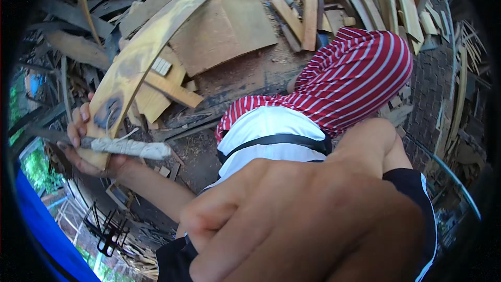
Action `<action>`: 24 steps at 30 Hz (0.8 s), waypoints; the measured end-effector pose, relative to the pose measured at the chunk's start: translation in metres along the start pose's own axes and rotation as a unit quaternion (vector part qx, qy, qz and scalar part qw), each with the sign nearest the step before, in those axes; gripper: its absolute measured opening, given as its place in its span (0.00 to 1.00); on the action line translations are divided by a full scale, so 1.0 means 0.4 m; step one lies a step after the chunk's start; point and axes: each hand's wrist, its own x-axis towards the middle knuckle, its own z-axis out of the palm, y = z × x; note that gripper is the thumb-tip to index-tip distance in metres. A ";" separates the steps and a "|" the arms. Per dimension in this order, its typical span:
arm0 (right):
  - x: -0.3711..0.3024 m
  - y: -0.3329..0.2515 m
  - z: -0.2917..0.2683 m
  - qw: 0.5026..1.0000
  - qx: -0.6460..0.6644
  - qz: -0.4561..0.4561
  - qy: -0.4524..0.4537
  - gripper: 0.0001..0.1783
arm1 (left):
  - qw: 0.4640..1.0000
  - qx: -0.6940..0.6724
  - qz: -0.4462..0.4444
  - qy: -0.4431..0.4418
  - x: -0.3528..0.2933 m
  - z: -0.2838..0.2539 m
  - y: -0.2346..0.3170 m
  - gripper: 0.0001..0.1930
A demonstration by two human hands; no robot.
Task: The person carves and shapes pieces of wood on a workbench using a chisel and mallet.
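My left hand (78, 130) is closed round the lower end of a long yellowish wooden board (141, 52) with a dark knot. The same hand grips a tool with a white cloth-wrapped handle (133, 148); the handle lies across the board's end, and a dark bar runs left from it. A loose string hangs over the wrapping. Very near the camera, my right hand (313, 219) is raised with its fingers curled in. Its palm side is hidden, so whatever it may hold does not show.
Flat brown sheets (224, 26) and offcuts (172, 89) lie ahead on the ground. Stacked wood pieces (308, 10) fill the far right. My bent leg in red striped cloth (360, 62) is in front. A blue sheet (42, 230) hangs at lower left, a hose (449, 172) at right.
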 end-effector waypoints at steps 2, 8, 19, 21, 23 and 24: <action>0.000 0.002 0.000 1.000 -0.002 0.002 -0.013 0.08 | 1.000 0.019 -0.003 0.004 -0.011 0.027 -0.016 0.15; 0.033 0.060 0.014 0.998 0.012 -0.007 -0.067 0.08 | 0.981 0.184 0.042 0.038 -0.031 0.130 -0.028 0.14; 0.141 0.372 0.070 0.936 -0.339 0.090 -0.033 0.27 | 0.995 0.072 0.066 -0.010 -0.014 0.073 -0.040 0.22; 0.174 0.366 0.144 0.940 -0.288 0.137 -0.125 0.33 | 0.994 0.086 0.068 0.000 -0.019 0.084 -0.039 0.23; 0.182 0.399 0.212 0.940 -0.303 0.114 -0.112 0.32 | 0.994 0.082 0.078 -0.007 -0.030 0.089 -0.038 0.21; 0.184 0.411 0.210 0.938 -0.308 0.111 -0.114 0.32 | 0.994 0.077 0.080 -0.013 -0.034 0.089 -0.043 0.21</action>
